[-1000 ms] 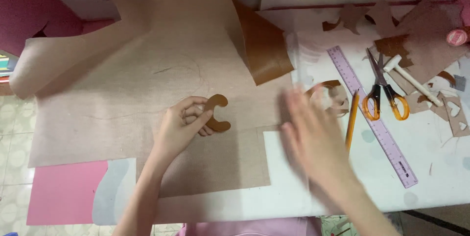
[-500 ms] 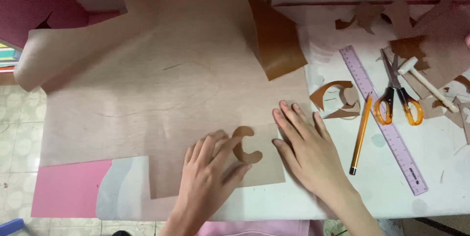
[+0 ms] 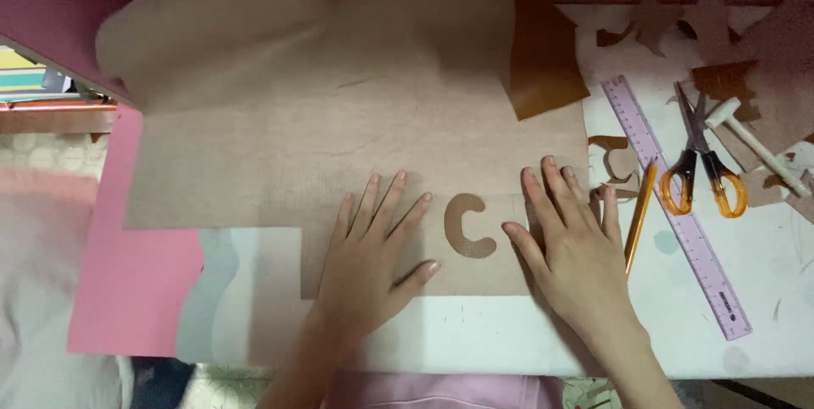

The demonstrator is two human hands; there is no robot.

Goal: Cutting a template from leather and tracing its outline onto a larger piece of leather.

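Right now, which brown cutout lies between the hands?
The C-shaped brown cutout, flat on the tan sheet between left hand and right hand; other scraps lie beside the ruler.

A large sheet of material (image 3: 339, 121) lies across the surface (image 3: 475, 333), its near edge toward the person. On that near part rests a C-shaped cutout (image 3: 468, 226), between the left hand (image 3: 373, 261) and the right hand (image 3: 572, 244), both lying flat on the sheet. Right of the right hand lies a pencil (image 3: 640, 214), then a ruler (image 3: 674, 201), then scissors (image 3: 702, 163). Scraps (image 3: 615, 163) lie just behind the pencil. A paper sheet (image 3: 127, 290) lies under the material at the left.
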